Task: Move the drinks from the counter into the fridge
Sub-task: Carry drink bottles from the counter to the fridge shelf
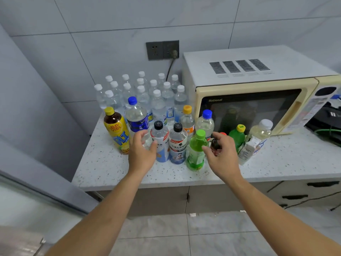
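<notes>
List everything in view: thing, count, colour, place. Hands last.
Water bottles: about eighteen, clear with white caps, back of counter by the wall.
Tea bottle: one, yellow label and cap, front left.
Blue-cap bottles: two, clear, middle row.
Black-cap bottles: two, clear with white labels, front centre.
Orange-cap bottle: one, clear, behind them.
Green bottles: two, front right.
Dark bottle: one, red cap, behind the right hand.
Pale bottle: one, white cap, leaning by the microwave.
Microwave: one, cream, right.
Counter: one, speckled white.
Socket: one, dark, on the wall.
Left hand: open, at a clear bottle.
Right hand: open, at the dark bottle.
</notes>
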`<state>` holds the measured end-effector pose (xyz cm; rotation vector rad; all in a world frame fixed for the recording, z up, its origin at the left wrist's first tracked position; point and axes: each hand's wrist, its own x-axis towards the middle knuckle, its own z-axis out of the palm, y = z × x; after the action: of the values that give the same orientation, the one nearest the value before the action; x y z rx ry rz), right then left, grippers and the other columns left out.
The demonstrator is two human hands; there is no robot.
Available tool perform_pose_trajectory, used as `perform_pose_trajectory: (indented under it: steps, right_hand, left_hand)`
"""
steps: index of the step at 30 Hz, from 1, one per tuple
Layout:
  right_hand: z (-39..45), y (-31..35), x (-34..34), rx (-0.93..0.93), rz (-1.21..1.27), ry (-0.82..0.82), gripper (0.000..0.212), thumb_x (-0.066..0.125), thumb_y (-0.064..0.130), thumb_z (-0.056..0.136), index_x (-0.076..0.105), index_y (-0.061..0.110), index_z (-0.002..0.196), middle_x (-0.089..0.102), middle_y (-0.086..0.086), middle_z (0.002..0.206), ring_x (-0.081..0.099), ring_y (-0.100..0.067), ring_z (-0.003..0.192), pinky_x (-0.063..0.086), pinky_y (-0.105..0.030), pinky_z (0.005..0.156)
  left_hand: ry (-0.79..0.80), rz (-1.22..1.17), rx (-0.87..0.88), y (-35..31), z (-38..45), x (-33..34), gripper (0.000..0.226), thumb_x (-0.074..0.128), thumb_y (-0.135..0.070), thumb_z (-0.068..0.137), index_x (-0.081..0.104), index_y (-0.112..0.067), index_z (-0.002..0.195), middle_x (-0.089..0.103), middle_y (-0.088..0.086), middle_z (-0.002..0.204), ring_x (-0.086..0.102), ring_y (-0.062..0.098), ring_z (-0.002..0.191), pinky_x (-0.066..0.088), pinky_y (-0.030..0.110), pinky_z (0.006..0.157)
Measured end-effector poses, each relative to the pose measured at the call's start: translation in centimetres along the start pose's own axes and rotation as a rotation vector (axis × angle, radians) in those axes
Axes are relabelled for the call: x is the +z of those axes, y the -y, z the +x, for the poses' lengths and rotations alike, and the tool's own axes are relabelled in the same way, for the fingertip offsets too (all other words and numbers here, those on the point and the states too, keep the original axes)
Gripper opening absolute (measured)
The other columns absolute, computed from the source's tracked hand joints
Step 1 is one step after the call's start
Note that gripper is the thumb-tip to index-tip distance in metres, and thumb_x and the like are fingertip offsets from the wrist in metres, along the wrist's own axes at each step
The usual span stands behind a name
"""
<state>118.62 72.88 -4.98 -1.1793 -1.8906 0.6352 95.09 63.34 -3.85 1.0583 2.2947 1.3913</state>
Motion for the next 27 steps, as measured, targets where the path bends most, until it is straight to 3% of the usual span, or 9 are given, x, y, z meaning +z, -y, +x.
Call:
perform_pose_trajectory:
  steps: [3, 7, 11, 18, 21, 24, 27]
  right_hand:
    - [0.9, 1.5, 0.8, -0.123, -0.086, -0.030, 0.050, 0.080, 0.021, 0.080, 0.061, 0.010, 0.125, 0.057, -0.007, 0.122, 0.050, -0.020, 0.117, 0.043, -0.032, 0.101]
    - [1.6, 3.4, 2.0, -0.354, -0.202, -0.008, 0.050, 0.078, 0.022, 0.079, 0.063, 0.008, 0.124, 0.060, -0.010, 0.120, 0.051, -0.023, 0.113, 0.036, -0.028, 0.101]
    - [2.4, 4.4, 2.7, -0.366, -0.268, 0.070, 0.050, 0.079, 0.023, 0.077, 0.064, 0.010, 0.123, 0.061, -0.008, 0.115, 0.055, -0.026, 0.109, 0.045, -0.038, 0.095]
    - [4.1, 6.0, 4.2, -0.440, -0.294, 0.113, 0.048, 0.078, 0.015, 0.075, 0.065, 0.009, 0.121, 0.061, -0.011, 0.116, 0.057, -0.032, 0.107, 0.039, -0.040, 0.094]
    - [5.2, 6.8, 5.0, -0.453, -0.304, 0.238, 0.052, 0.075, 0.009, 0.079, 0.061, 0.005, 0.129, 0.058, -0.019, 0.123, 0.056, -0.039, 0.111, 0.046, -0.047, 0.096]
    - [5.8, 7.3, 5.7, -0.358, -0.303, 0.400, 0.057, 0.067, 0.011, 0.088, 0.049, 0.009, 0.141, 0.046, -0.019, 0.139, 0.052, -0.037, 0.120, 0.048, -0.046, 0.096]
    - [6.1, 7.7, 6.5, -0.262, -0.293, 0.440, 0.052, 0.065, 0.017, 0.092, 0.048, 0.011, 0.141, 0.050, -0.016, 0.132, 0.055, -0.034, 0.114, 0.048, -0.040, 0.093]
  left_hand:
    - [-0.028, 0.080, 0.126, -0.9, 1.4, 0.1, 0.047, 0.070, -0.026, 0.089, 0.051, -0.027, 0.132, 0.048, -0.002, 0.133, 0.051, 0.012, 0.113, 0.041, 0.021, 0.085]
    - [0.061, 0.210, 0.359, -2.2, 2.8, 0.6, 0.052, 0.069, -0.017, 0.090, 0.050, -0.017, 0.139, 0.049, 0.004, 0.136, 0.047, 0.020, 0.121, 0.042, 0.029, 0.096]
    - [0.170, 0.324, 0.419, -2.2, 3.7, 1.1, 0.048, 0.062, -0.013, 0.094, 0.050, -0.017, 0.140, 0.049, 0.001, 0.141, 0.043, 0.027, 0.128, 0.039, 0.038, 0.104]
    - [0.180, 0.358, 0.414, -1.3, 4.1, 0.2, 0.039, 0.070, -0.025, 0.090, 0.059, -0.021, 0.127, 0.057, 0.000, 0.126, 0.052, 0.025, 0.112, 0.048, 0.040, 0.089]
    - [0.210, 0.352, 0.371, -0.7, 4.2, -0.3, 0.037, 0.069, -0.028, 0.090, 0.059, -0.021, 0.124, 0.055, 0.001, 0.123, 0.055, 0.022, 0.111, 0.050, 0.042, 0.087]
    - [0.198, 0.286, 0.246, -0.6, 4.4, -0.4, 0.033, 0.071, -0.030, 0.088, 0.061, -0.022, 0.118, 0.053, 0.001, 0.118, 0.057, 0.019, 0.100, 0.050, 0.035, 0.081]
    - [0.112, 0.080, 0.033, -0.1, 4.4, -0.7, 0.033, 0.077, -0.034, 0.082, 0.065, -0.025, 0.111, 0.054, -0.002, 0.111, 0.054, 0.013, 0.093, 0.043, 0.020, 0.071]
